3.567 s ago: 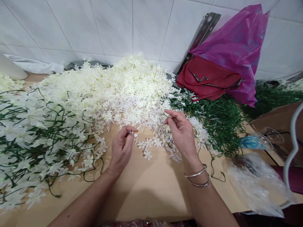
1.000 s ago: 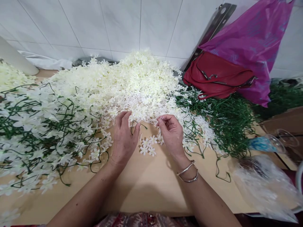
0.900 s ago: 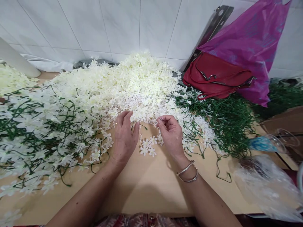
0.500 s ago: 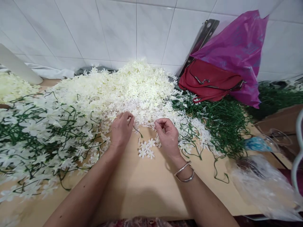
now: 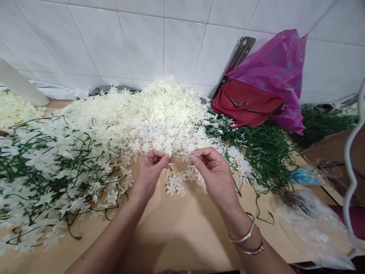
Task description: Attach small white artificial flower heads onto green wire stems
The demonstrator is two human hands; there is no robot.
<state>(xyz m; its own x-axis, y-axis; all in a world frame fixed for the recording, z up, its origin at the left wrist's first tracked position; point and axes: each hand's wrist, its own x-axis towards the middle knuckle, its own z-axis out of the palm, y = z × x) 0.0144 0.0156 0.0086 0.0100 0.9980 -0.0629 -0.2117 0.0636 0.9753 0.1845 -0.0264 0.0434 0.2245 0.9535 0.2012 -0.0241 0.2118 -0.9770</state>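
My left hand [image 5: 154,169] is closed in a pinch in front of the flower heap, with a small white artificial flower [image 5: 168,149] at its fingertips, partly blending into the blossoms behind. Opposite it, my right hand [image 5: 215,171] pinches a thin white stamen piece [image 5: 195,155] between thumb and forefinger. The two hands are apart. Below and between them, several loose white flowers [image 5: 175,185] lie flat on the table [image 5: 176,232]. Behind the hands rises a big heap of cream-white blossoms [image 5: 171,101], with thin white stamen pieces [image 5: 242,161] spread to the right.
Flowers on green stems [image 5: 57,167] pile up at left. Bare green stems [image 5: 265,156] lie at right, below a red handbag [image 5: 248,102] and a purple plastic bag [image 5: 281,68]. A clear plastic bag [image 5: 316,228] sits at the near right. White tiles [image 5: 137,42] stand behind.
My left hand has drawn back from the heap and closed in a pinch. My right hand has come slightly nearer and to the right, still pinching. The camera view has shifted slightly.
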